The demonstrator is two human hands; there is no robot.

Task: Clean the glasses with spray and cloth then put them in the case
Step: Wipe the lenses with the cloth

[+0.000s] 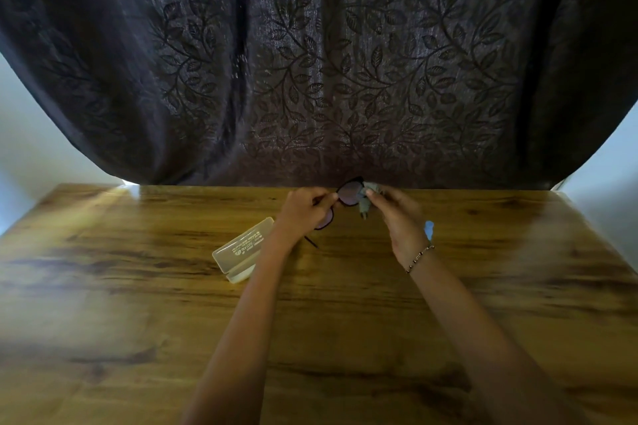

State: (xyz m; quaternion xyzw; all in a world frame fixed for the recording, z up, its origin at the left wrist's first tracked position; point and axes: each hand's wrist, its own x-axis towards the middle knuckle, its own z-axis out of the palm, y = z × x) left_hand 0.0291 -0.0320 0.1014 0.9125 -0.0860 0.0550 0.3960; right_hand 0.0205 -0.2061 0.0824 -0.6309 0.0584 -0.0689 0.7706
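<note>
Black-framed glasses (348, 191) with tinted lenses are held up above the far middle of the wooden table (138, 304). My left hand (303, 214) pinches the frame at the bridge, and one temple arm hangs down below it. My right hand (400, 214) pinches a small grey cloth (366, 198) against the right lens. A pale translucent glasses case (241, 248) lies closed on the table, just left of my left forearm. A small blue object (429, 229), perhaps the spray, shows behind my right wrist, mostly hidden.
A dark curtain (310, 62) with a leaf pattern hangs along the table's far edge. Pale walls show at both sides. A beaded bracelet (419, 257) sits on my right wrist.
</note>
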